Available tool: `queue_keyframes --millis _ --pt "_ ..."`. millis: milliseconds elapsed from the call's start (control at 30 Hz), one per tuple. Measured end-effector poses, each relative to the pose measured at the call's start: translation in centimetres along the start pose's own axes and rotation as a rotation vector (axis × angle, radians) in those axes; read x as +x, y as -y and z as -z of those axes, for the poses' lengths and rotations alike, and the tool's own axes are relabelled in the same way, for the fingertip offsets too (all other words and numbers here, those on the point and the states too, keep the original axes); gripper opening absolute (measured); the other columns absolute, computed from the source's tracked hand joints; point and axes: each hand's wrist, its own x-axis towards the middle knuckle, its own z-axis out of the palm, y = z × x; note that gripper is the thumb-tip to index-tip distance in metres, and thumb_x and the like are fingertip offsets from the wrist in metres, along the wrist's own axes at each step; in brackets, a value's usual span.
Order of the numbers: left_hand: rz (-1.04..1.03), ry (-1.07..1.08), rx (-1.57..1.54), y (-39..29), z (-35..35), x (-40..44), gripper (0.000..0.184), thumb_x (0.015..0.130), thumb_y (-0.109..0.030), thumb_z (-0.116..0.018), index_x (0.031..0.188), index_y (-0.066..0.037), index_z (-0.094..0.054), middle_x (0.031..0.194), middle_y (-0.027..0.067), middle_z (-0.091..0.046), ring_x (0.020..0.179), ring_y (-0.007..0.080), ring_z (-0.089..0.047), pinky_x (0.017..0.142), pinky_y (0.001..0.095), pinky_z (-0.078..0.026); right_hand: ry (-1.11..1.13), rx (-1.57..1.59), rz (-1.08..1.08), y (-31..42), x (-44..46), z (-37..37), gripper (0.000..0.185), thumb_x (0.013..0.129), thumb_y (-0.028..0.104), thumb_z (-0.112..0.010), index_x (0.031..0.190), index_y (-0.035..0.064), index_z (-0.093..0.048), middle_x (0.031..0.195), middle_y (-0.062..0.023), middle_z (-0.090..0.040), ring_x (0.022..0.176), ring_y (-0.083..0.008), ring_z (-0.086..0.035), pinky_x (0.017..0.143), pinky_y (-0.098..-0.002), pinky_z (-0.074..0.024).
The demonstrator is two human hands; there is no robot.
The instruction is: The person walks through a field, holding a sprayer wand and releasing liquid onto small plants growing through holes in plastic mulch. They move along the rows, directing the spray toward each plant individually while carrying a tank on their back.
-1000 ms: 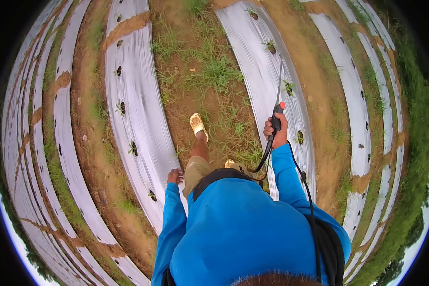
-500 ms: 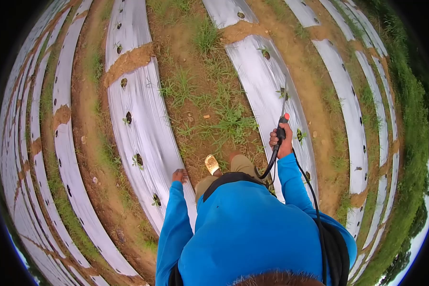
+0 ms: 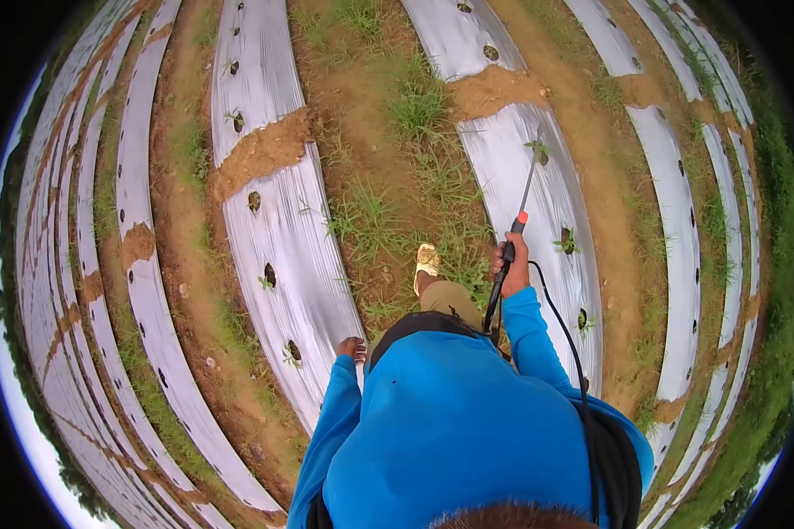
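Forward steps since the earlier frame have carried the wand [image 3: 522, 219] up to the next seedling [image 3: 542, 152] at upper right, tightly wrapped by the right hand [image 3: 515, 268] right of centre, while the left hand [image 3: 353, 348], lower centre, hangs loosely curled, seemingly empty.

Wand [image 3: 530, 182] over bed [image 3: 549, 216] right of path [image 3: 381, 176]

Looks from head height in one single view, from close above the blue shirt [image 3: 468, 414], steeply down and also forward. Reaches, in a very wide and round field, past the shirt to the white-covered beds [image 3: 282, 234], near ahead of it and far out on both its sides. Catches also dark hair [image 3: 513, 517], very near, over the shirt's closest end.
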Motion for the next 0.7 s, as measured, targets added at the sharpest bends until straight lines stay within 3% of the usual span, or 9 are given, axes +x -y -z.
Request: queue_keyframes --millis 100,133,200,467,533,567,633,700 --pt "-0.281 -0.008 0.111 -5.0 0.6 -0.5 0.036 0.078 -0.038 -0.048 0.098 -0.011 -0.061 0.090 0.0095 -0.061 0.070 0.0216 -0.056 0.062 0.0377 -0.046 0.004 0.068 -0.064 2.2 3.6 -5.2 0.035 0.072 0.040 -0.064 0.076 0.0100 -0.047 0.062 -0.0008 -0.045 0.047 -0.0077 -0.042 0.042 -0.0212 -0.0362" --pt "-0.278 -0.012 0.103 -7.2 0.7 -0.3 0.036 0.078 -0.038 -0.048 0.098 -0.011 -0.061 0.090 0.0095 -0.061 0.070 0.0216 -0.056 0.062 0.0377 -0.046 0.009 0.062 -0.070 3.2 4.8 -6.6 0.035 0.072 0.040 -0.064 0.076 0.0100 -0.047 0.062 -0.0008 -0.045 0.047 -0.0077 -0.042 0.042 -0.0212 -0.0362" --pt "-0.474 -0.054 0.046 -11.8 1.5 0.6 0.037 0.078 -0.038 -0.049 0.097 -0.008 -0.060 0.079 0.0074 -0.060 0.058 0.0167 -0.053 0.050 0.0320 -0.043 0.066 0.092 -0.089 5.5 7.2 -9.1 0.035 0.072 0.039 -0.063 0.076 0.0084 -0.047 0.062 -0.0010 -0.047 0.046 -0.0079 -0.043 0.041 -0.0208 -0.0366" --pt "-0.420 -0.011 -0.073 -29.4 2.2 2.3 0.035 0.079 -0.038 -0.049 0.096 -0.009 -0.061 0.080 0.0057 -0.060 0.062 0.0167 -0.056 0.051 0.0307 -0.044 0.191 0.174 -0.113 13.1 18.9 -20.6 0.032 0.076 0.034 -0.061 0.079 0.0049 -0.048 0.060 -0.0018 -0.047 0.042 -0.0086 -0.042 0.038 -0.0206 -0.0370" --pt "-0.283 -0.011 -0.008 -32.5 2.5 5.9 0.034 0.079 -0.037 -0.049 0.095 -0.009 -0.061 0.080 0.0057 -0.060 0.065 0.0168 -0.056 0.054 0.0314 -0.045 0.198 0.192 -0.141 14.9 22.3 -24.3 0.033 0.076 0.035 -0.061 0.079 0.0049 -0.048 0.060 -0.0019 -0.046 0.042 -0.0083 -0.042 0.037 -0.0201 -0.0369" --pt "-0.502 0.011 -0.009 -32.5 3.1 9.7 0.033 0.081 -0.034 -0.048 0.095 -0.007 -0.062 0.083 0.0113 -0.063 0.071 0.0223 -0.060 0.061 0.0362 -0.047 0.197 0.205 -0.133 15.7 24.4 -25.9 0.033 0.076 0.034 -0.061 0.078 0.0049 -0.048 0.060 -0.0019 -0.046 0.041 -0.0081 -0.042 0.037 -0.0202 -0.0370" --pt "-0.728 -0.010 0.261 -32.6 5.1 20.0 0.033 0.081 -0.034 -0.048 0.095 -0.007 -0.062 0.085 0.0136 -0.063 0.074 0.0243 -0.060 0.064 0.0377 -0.047 0.158 0.197 -0.111 17.0 27.8 -29.5 0.033 0.074 0.035 -0.062 0.077 0.0051 -0.047 0.059 -0.0019 -0.045 0.041 -0.0076 -0.041 0.036 -0.0205 -0.0371" --pt "-0.846 -0.046 0.431 -36.3 6.2 25.1 0.033 0.082 -0.033 -0.048 0.095 -0.007 -0.063 0.087 0.0158 -0.063 0.077 0.0264 -0.060 0.067 0.0393 -0.047 0.130 0.214 -0.113 18.1 30.1 -33.5 0.033 0.073 0.035 -0.062 0.076 0.0051 -0.047 0.059 -0.0020 -0.045 0.041 -0.0079 -0.041 0.036 -0.0206 -0.0372"
